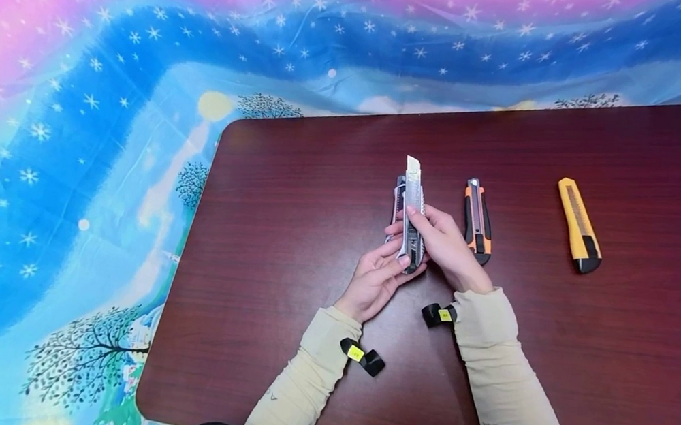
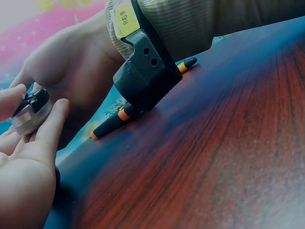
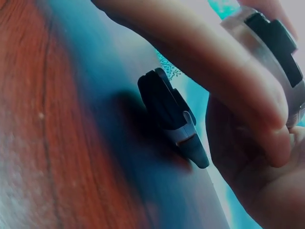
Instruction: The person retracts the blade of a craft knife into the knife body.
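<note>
A silver snap-off utility knife [image 1: 412, 195] is held above the table in both hands, its blade extended and aimed toward the far side. My left hand [image 1: 373, 281] grips its black lower end, thumb on top and fingers beneath. Around the middle of the body, my right hand [image 1: 445, 243] pinches it with the thumb along the slider side. The held knife's end [image 2: 33, 112] shows between thumb and fingers in the left wrist view. Another grey and black utility knife [image 1: 399, 197] lies on the table behind it, partly hidden; in the right wrist view this second knife [image 3: 167, 114] appears dark.
An orange and black utility knife [image 1: 478, 219] lies just right of my right hand. Farther right is a yellow utility knife [image 1: 576, 225] with a black end. The dark red wooden table [image 1: 277, 234] meets a snowflake-patterned cloth [image 1: 125, 82] at its far and left edges.
</note>
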A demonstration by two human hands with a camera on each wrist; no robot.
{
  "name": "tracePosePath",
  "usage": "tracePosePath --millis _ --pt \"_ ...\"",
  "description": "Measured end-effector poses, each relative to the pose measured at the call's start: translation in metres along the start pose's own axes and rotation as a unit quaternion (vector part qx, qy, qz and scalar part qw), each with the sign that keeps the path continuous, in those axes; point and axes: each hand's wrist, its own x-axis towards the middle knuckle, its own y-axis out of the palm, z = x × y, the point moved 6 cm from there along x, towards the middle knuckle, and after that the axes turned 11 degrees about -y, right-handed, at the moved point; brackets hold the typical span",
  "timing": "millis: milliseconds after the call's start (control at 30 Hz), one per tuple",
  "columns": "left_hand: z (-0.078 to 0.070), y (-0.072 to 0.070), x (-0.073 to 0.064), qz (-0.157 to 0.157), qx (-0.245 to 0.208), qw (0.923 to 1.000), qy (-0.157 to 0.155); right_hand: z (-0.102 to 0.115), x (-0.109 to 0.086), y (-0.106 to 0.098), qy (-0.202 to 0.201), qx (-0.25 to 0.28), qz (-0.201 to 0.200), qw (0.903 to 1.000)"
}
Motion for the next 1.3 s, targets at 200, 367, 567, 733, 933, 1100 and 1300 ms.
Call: tracePosePath --millis 200,367,567,733,933,1100,1300 --pt "-0.0004 -0.0006 0.0003 -0.004 -0.007 1.0000 0.002 0.0037 -0.0003 0.0011 -0.019 0.013 -0.003 0.9997" --pt "-0.0008 -0.0015 0.0004 -0.007 -0.005 1.0000 0.004 0.0064 -0.0011 0.0019 -0.031 0.011 -0.008 0.9994" --pt "-0.0002 -0.0019 0.0004 -0.007 0.007 0.9999 0.005 0.0067 -0.0010 0.0027 -0.031 0.012 -0.017 0.9993" --pt "-0.0002 -0.0020 0.0002 -0.006 0.013 0.9999 0.007 0.0077 -0.0011 0.0044 -0.029 0.014 -0.016 0.9993" --pt "0.0000 -0.0032 0.0008 -0.014 0.021 0.9996 0.011 0.0057 -0.0003 0.0032 -0.024 0.014 -0.020 0.9994" --pt "-0.0001 -0.0047 0.0011 -0.024 0.017 0.9994 0.016 0.0036 0.0008 0.0021 -0.010 0.000 -0.033 0.9994" --pt "-0.0007 -0.0054 0.0013 -0.031 0.013 0.9993 0.018 0.0024 0.0018 0.0021 -0.007 -0.012 -0.040 0.9991"
